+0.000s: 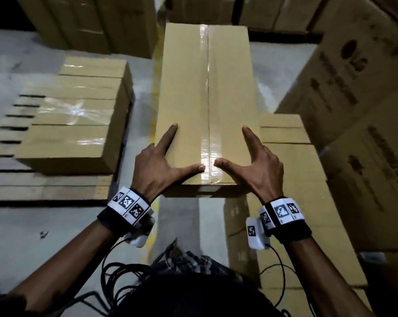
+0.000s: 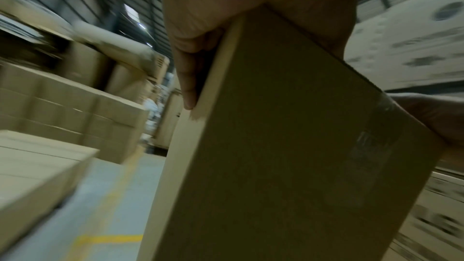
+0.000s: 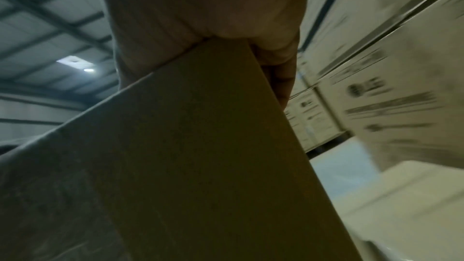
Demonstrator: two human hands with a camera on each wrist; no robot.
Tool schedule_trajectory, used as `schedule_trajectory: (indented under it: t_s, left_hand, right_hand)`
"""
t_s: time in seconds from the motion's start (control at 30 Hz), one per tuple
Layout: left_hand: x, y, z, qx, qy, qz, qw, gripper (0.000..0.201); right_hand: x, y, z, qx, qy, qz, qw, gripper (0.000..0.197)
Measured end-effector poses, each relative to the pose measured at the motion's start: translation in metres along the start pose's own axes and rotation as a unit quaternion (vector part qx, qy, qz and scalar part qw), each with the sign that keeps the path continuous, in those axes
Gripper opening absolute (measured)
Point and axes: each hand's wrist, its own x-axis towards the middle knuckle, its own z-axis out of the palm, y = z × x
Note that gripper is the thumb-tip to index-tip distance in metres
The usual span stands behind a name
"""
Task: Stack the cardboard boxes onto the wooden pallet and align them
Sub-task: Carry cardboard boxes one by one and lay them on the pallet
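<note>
I hold a long taped cardboard box [image 1: 204, 99] in the air, pointing away from me. My left hand [image 1: 156, 170] grips its near left corner, thumb and forefinger on top, the other fingers down the side. My right hand [image 1: 259, 170] grips the near right corner the same way. The left wrist view shows my left hand's fingers [image 2: 188, 78] curled on the box [image 2: 288, 146] side wall. In the right wrist view my right hand [image 3: 200, 7] clasps the box [image 3: 188, 166] edge. To the left, several flat boxes [image 1: 74, 115] lie stacked on the wooden pallet [image 1: 44, 186].
Large printed cartons [image 1: 353, 76] rise in a wall on the right, with lower brown boxes [image 1: 291, 179] beside them. More tall cartons [image 1: 90, 21] stand at the back. Grey floor with a yellow line [image 1: 156, 72] runs under the held box. Cables [image 1: 124, 275] hang near my body.
</note>
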Motion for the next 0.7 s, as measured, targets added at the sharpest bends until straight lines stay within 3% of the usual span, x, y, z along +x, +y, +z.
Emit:
schedule_trajectory:
  t_s: [0.3,0.7]
  left_hand:
    - [0.035,-0.088,-0.077,0.041,0.127,-0.132,0.982,0.124]
    - [0.094,-0.183,-0.118,0.071,0.234,-0.347,0.905,0.126]
  right_hand:
    - [0.095,-0.124,0.082,0.0,-0.091,-0.152,0.984,0.113]
    - [0.225,-0.247,0.236,0.007,-0.249,-0.305,0.919,0.114]
